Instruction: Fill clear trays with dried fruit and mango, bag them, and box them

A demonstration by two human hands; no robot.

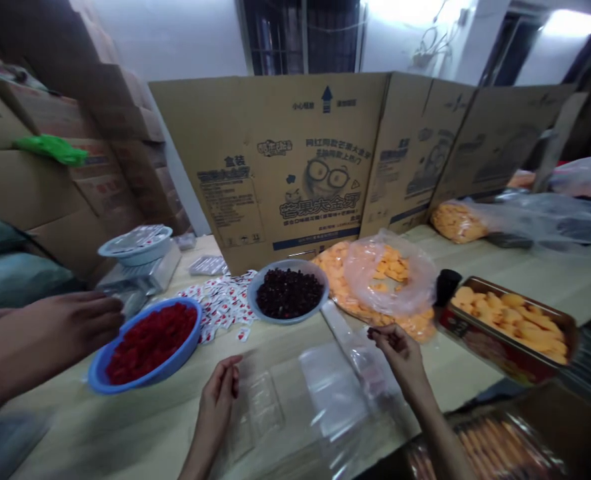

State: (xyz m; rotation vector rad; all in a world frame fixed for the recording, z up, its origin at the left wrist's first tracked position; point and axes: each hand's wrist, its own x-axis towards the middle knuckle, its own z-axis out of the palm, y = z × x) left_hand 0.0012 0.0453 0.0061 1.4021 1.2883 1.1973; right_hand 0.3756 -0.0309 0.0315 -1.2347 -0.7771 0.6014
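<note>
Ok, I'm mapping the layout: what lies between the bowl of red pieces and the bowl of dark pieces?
The head view shows small red-and-white packets spread between the bowl of red pieces and the bowl of dark pieces.

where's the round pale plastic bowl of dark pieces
In the head view's middle, the bowl sits between small white packets, left, and a clear plastic bag of orange pieces, right.

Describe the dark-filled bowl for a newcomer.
Find the printed cardboard screen standing upright. In front of it, a round bowl sits between a red-filled blue basin and a bag of orange pieces. Unlike theirs, its contents are near-black.
</note>
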